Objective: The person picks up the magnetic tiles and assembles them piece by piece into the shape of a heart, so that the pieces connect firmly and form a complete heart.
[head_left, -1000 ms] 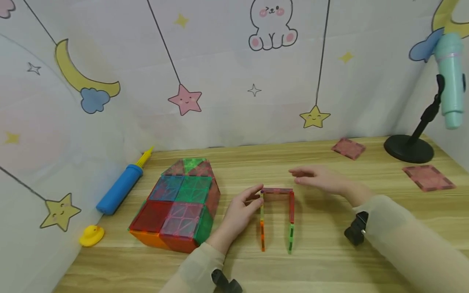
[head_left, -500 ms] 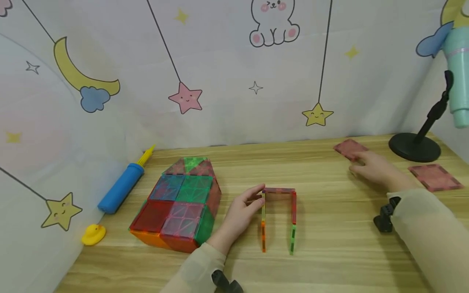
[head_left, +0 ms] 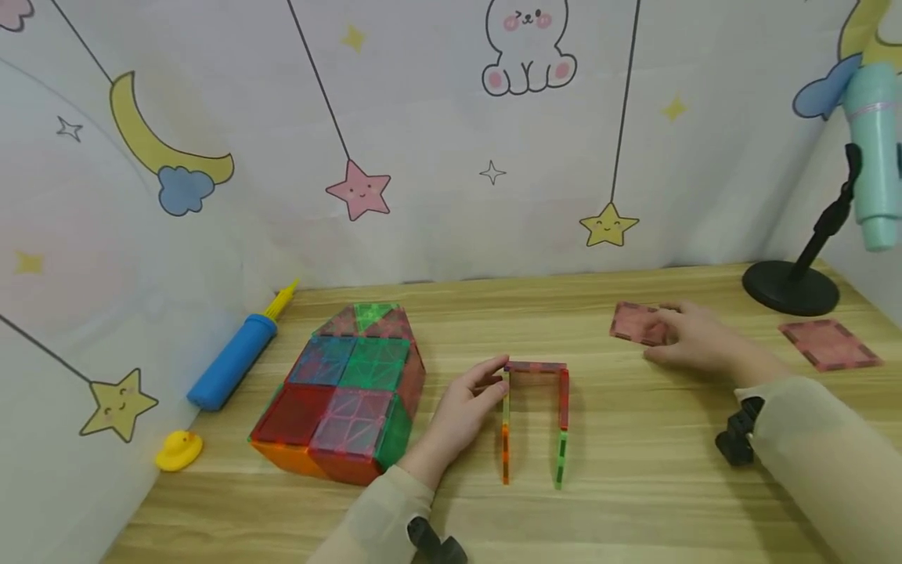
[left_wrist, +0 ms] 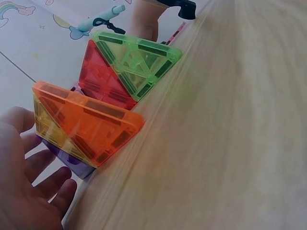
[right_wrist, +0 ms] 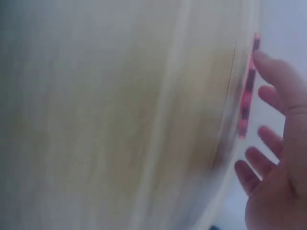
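A small U-shaped frame of upright magnetic tiles (head_left: 534, 415) stands on the wooden table (head_left: 634, 470). My left hand (head_left: 474, 403) rests beside it, fingertips touching its left wall near the top corner. In the left wrist view that hand (left_wrist: 29, 191) lies relaxed next to the orange tile (left_wrist: 91, 124), with red and green tiles (left_wrist: 139, 55) beyond. My right hand (head_left: 687, 335) holds a pink square tile (head_left: 636, 323) by its right edge, to the right of the frame. The right wrist view is blurred; the tile's red edge (right_wrist: 247, 91) shows between my fingers (right_wrist: 276, 76).
A multicoloured tile house (head_left: 341, 392) lies left of my left hand. A blue pump (head_left: 232, 360) and a yellow duck (head_left: 178, 450) sit at far left. A second pink tile (head_left: 828, 345) and a black stand (head_left: 789, 288) with a teal device (head_left: 872, 157) are at far right.
My right hand swung right from the frame to the pink tile at the back, took hold of it and has brought it leftward and nearer. The left hand has stayed put.
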`<move>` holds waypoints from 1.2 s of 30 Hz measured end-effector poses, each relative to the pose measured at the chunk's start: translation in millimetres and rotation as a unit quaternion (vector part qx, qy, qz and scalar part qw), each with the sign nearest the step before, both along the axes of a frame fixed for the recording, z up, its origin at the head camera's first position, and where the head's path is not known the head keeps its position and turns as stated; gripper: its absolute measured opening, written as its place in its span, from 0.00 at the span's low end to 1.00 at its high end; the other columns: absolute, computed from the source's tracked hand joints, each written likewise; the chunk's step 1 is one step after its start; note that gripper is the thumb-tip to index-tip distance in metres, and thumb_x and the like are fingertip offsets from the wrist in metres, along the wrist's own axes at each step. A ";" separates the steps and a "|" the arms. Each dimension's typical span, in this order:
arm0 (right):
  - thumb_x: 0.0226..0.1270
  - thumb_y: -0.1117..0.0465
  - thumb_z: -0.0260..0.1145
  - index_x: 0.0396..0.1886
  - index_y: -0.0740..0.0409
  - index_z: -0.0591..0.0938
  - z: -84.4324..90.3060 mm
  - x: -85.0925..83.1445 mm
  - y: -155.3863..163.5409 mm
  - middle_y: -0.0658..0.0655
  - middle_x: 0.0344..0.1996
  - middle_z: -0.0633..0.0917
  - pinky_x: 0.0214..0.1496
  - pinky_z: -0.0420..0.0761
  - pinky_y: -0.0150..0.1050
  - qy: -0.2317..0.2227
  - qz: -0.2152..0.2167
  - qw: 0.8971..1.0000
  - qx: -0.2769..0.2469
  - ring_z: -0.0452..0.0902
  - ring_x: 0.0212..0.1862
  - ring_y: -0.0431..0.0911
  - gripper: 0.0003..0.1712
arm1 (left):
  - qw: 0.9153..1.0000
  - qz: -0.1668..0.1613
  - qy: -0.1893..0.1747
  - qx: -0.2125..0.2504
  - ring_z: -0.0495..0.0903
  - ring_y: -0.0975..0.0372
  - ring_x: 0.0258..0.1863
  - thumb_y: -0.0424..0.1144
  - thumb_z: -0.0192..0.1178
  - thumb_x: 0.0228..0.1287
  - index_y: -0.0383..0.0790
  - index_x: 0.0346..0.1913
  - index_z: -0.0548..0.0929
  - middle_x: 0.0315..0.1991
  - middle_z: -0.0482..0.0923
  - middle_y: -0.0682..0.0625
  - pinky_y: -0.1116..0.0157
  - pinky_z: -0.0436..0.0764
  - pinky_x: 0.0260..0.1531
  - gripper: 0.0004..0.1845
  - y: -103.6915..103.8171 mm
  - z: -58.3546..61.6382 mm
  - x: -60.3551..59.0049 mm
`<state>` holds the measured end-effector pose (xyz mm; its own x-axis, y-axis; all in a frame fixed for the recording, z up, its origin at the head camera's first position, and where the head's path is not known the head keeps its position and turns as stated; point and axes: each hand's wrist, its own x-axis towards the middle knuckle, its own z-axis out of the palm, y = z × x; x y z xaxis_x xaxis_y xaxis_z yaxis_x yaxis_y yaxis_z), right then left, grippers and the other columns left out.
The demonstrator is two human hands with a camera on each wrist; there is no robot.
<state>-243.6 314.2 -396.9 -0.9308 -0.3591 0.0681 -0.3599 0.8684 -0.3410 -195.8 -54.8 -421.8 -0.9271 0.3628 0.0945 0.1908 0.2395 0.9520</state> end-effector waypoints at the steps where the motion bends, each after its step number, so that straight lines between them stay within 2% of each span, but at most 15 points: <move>1: 0.56 0.50 0.69 0.42 0.59 0.79 0.9 0.5 -3.2 0.74 0.51 0.73 0.51 0.68 0.62 0.003 0.007 1.000 0.003 0.69 0.51 0.67 0.20 | 1.000 0.000 0.001 -0.001 0.72 0.55 0.57 0.45 0.54 0.69 0.45 0.65 0.72 0.61 0.71 0.50 0.53 0.70 0.55 0.23 -0.3 0.5 -0.1; 6: 0.55 0.57 0.70 0.41 0.55 0.80 4.1 4.3 -18.0 0.64 0.43 0.76 0.44 0.72 0.52 0.000 0.043 0.999 0.010 0.72 0.42 0.55 0.14 | 1.000 -0.003 0.006 -0.004 0.72 0.55 0.57 0.44 0.54 0.69 0.44 0.65 0.72 0.61 0.72 0.50 0.53 0.70 0.55 0.23 -1.1 1.7 -0.4; 7: 0.55 0.57 0.70 0.41 0.55 0.81 4.0 5.3 -21.0 0.65 0.45 0.76 0.45 0.72 0.54 -0.005 0.044 0.999 0.010 0.72 0.44 0.57 0.15 | 1.000 -0.003 0.006 -0.004 0.72 0.55 0.57 0.44 0.54 0.69 0.44 0.65 0.72 0.61 0.72 0.50 0.53 0.70 0.55 0.23 -1.2 1.0 -0.7; 10: 0.55 0.55 0.69 0.50 0.56 0.80 3.3 7.8 -28.5 0.72 0.51 0.73 0.50 0.69 0.60 -0.016 0.038 0.999 0.011 0.69 0.51 0.65 0.23 | 1.000 -0.001 0.005 -0.004 0.72 0.55 0.57 0.45 0.54 0.69 0.45 0.65 0.72 0.61 0.71 0.50 0.53 0.70 0.55 0.23 -1.5 -0.5 -1.3; 13: 0.52 0.53 0.70 0.57 0.60 0.76 2.7 9.9 -32.7 0.74 0.53 0.71 0.48 0.71 0.60 -0.030 0.020 0.999 0.006 0.68 0.52 0.66 0.32 | 1.000 0.000 0.005 -0.006 0.72 0.56 0.57 0.44 0.54 0.69 0.45 0.65 0.72 0.61 0.71 0.51 0.53 0.70 0.55 0.23 -1.3 -1.1 -1.8; 17: 0.49 0.52 0.72 0.59 0.64 0.71 5.5 13.9 -36.7 0.68 0.50 0.74 0.42 0.74 0.49 -0.043 0.008 0.999 -0.022 0.71 0.46 0.57 0.39 | 1.000 -0.005 -0.006 -0.010 0.72 0.54 0.58 0.41 0.54 0.69 0.42 0.65 0.71 0.62 0.70 0.49 0.53 0.70 0.56 0.23 -0.1 1.7 -0.1; 19: 0.49 0.54 0.72 0.59 0.67 0.70 12.9 16.7 -42.1 0.67 0.50 0.75 0.44 0.74 0.49 -0.037 0.016 0.998 -0.051 0.72 0.47 0.55 0.39 | 1.000 -0.007 -0.012 -0.009 0.71 0.52 0.58 0.39 0.54 0.69 0.41 0.65 0.71 0.63 0.70 0.48 0.52 0.70 0.56 0.23 0.4 5.4 1.4; 22: 0.51 0.57 0.71 0.60 0.71 0.68 31.3 23.0 -60.1 0.63 0.49 0.77 0.47 0.74 0.51 -0.015 0.045 0.995 -0.085 0.74 0.48 0.53 0.39 | 1.000 -0.004 -0.014 -0.006 0.71 0.51 0.58 0.37 0.53 0.69 0.40 0.65 0.71 0.62 0.70 0.47 0.51 0.69 0.56 0.23 0.2 8.5 2.0; 27: 0.48 0.54 0.71 0.61 0.67 0.69 55.4 45.1 -105.6 0.59 0.51 0.77 0.52 0.73 0.51 0.015 0.117 0.991 -0.061 0.73 0.52 0.51 0.40 | 1.000 -0.004 -0.006 -0.004 0.72 0.54 0.58 0.42 0.54 0.69 0.44 0.65 0.71 0.62 0.71 0.49 0.54 0.70 0.56 0.23 -0.7 2.6 -1.1; 32: 0.45 0.51 0.72 0.61 0.62 0.70 51.2 61.3 -136.3 0.58 0.52 0.76 0.53 0.73 0.50 0.035 0.176 0.983 -0.032 0.71 0.54 0.51 0.42 | 1.000 -0.004 -0.004 0.011 0.69 0.57 0.60 0.47 0.48 0.72 0.46 0.65 0.72 0.62 0.70 0.51 0.55 0.66 0.59 0.21 -0.9 -2.4 -2.9; 36: 0.46 0.52 0.72 0.61 0.62 0.70 41.7 64.5 -142.1 0.59 0.54 0.75 0.56 0.71 0.51 0.066 0.197 0.978 -0.013 0.68 0.57 0.54 0.41 | 1.000 0.003 0.003 0.015 0.69 0.57 0.60 0.51 0.45 0.72 0.44 0.65 0.72 0.62 0.70 0.50 0.55 0.64 0.61 0.24 -1.0 -0.9 -2.3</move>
